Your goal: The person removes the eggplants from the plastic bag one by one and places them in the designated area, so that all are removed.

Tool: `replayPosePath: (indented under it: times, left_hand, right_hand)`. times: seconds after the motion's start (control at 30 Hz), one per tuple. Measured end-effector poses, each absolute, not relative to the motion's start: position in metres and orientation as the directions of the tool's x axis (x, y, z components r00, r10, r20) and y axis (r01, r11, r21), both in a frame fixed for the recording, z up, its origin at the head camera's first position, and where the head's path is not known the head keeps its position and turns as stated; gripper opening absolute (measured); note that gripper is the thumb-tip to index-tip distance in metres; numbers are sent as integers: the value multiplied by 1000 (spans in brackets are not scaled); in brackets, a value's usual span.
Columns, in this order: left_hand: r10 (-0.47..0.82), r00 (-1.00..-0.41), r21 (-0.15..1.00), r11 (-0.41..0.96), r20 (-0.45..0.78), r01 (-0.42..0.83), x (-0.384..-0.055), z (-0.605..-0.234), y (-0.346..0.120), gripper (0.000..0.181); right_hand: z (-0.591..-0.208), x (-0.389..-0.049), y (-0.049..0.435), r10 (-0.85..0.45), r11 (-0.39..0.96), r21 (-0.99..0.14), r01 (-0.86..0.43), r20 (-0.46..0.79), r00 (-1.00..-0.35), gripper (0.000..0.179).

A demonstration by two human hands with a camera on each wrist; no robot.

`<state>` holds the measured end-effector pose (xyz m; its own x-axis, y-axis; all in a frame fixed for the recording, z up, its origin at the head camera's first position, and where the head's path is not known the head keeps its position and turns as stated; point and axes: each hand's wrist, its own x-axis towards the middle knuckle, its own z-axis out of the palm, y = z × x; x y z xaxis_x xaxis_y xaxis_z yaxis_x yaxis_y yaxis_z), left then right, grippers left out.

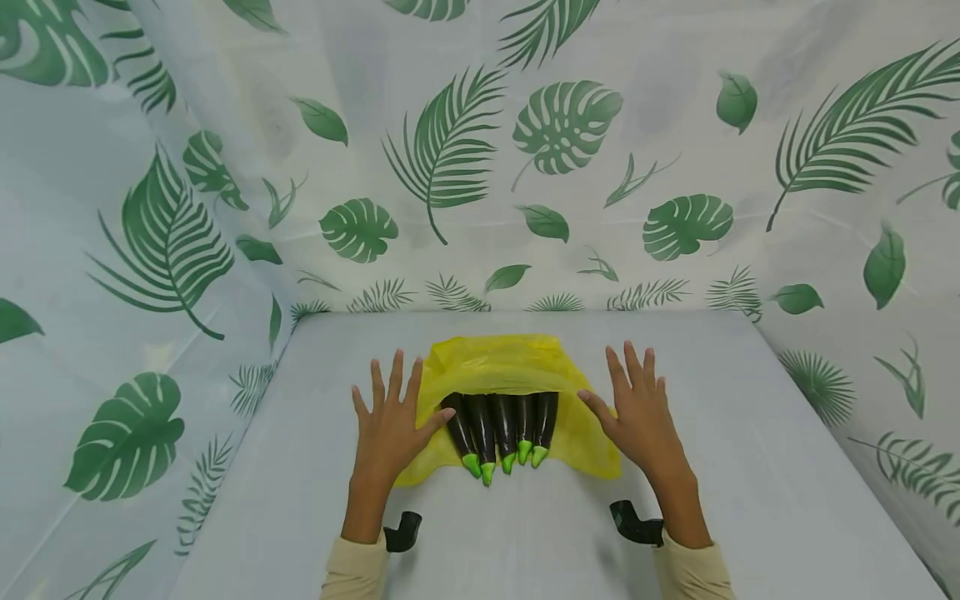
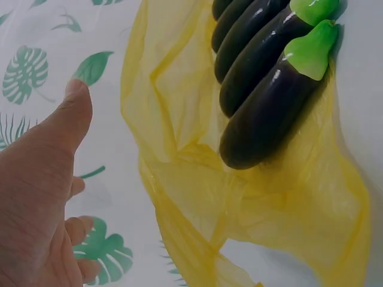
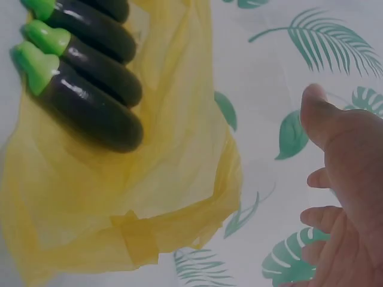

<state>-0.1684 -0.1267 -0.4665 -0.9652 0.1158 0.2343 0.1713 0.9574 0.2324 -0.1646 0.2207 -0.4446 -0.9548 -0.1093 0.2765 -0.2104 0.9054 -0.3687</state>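
Several dark purple eggplants (image 1: 504,425) with bright green stem ends lie side by side on a thin yellow plastic bag (image 1: 592,437), stems toward me. In the head view their far ends disappear at the bag's raised edge; both wrist views show blunt ends uncovered. My left hand (image 1: 386,433) is held at the bag's left side, fingers straight and spread. Its thumb overlaps the leftmost eggplant in the head view, but the left wrist view shows them apart. On the right side, my right hand (image 1: 641,421) has its fingers spread, holding nothing.
The eggplants and bag are on a white table surface (image 1: 765,483). Behind and at both sides hang white sheets with green leaf prints (image 1: 450,250). A black wrist mount juts inward from each wrist, one left (image 1: 403,532), one right (image 1: 636,527).
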Motion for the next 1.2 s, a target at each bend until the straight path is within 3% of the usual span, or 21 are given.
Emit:
replayPosePath:
  times: [0.17, 0.4, 0.57, 0.67, 0.83, 0.93, 1.2]
  left_hand:
    - [106, -964, 238, 957, 245, 166, -166, -468, -127, 90]
    - [111, -941, 180, 968, 318, 175, -163, -472, -125, 72]
    - [97, -933, 193, 966, 345, 171, -162, -478, -123, 61]
    - [97, -928, 214, 960, 360, 183, -163, -481, -122, 53]
    - [82, -930, 264, 947, 358, 185, -164, -486, -120, 36]
    - [74, -933, 276, 944, 353, 179, -165, -490, -118, 24]
    - [52, -934, 291, 943, 352, 162, -168, -491, -116, 15]
  right_hand:
    - [-442, -163, 214, -83, 892, -383, -239, 380, -921, 68]
    - [-439, -158, 197, -29, 823, -438, -362, 604, -796, 32]
    - [-442, -153, 183, -138, 714, -426, -556, 693, -708, 16]
    - [-450, -150, 174, -228, 655, -414, -632, 689, -688, 14]
    - [-474, -147, 155, -246, 688, -461, -561, 579, -777, 8]
    - [-486, -146, 146, -167, 748, -494, -444, 508, -845, 6]
    - [-509, -153, 140, 41, 795, -565, -221, 413, -910, 22]
